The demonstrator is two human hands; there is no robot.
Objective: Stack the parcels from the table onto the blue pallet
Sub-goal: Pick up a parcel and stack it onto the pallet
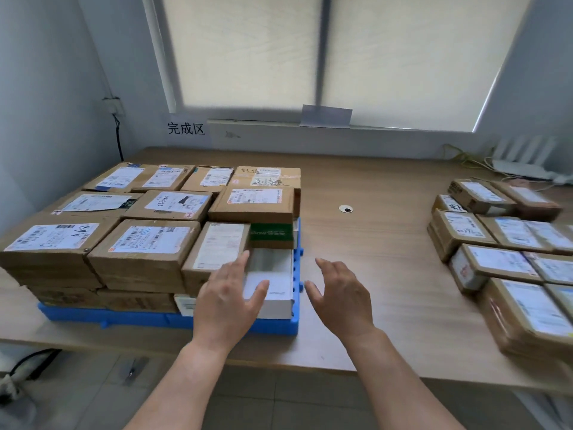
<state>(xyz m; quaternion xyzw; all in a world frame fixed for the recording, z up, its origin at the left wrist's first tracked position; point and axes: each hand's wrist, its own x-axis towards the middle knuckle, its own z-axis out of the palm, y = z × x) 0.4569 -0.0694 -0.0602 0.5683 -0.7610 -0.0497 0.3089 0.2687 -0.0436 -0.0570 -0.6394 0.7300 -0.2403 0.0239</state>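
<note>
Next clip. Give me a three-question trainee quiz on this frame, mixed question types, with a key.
1. True or false: the right hand holds a parcel.
2. Where do the unstacked parcels lie? A) on the floor B) on the right side of the table C) on the windowsill
3. Fill in: the left hand is over the ____ box at the near right corner of the blue pallet.
Key: 1 false; 2 B; 3 white.
</note>
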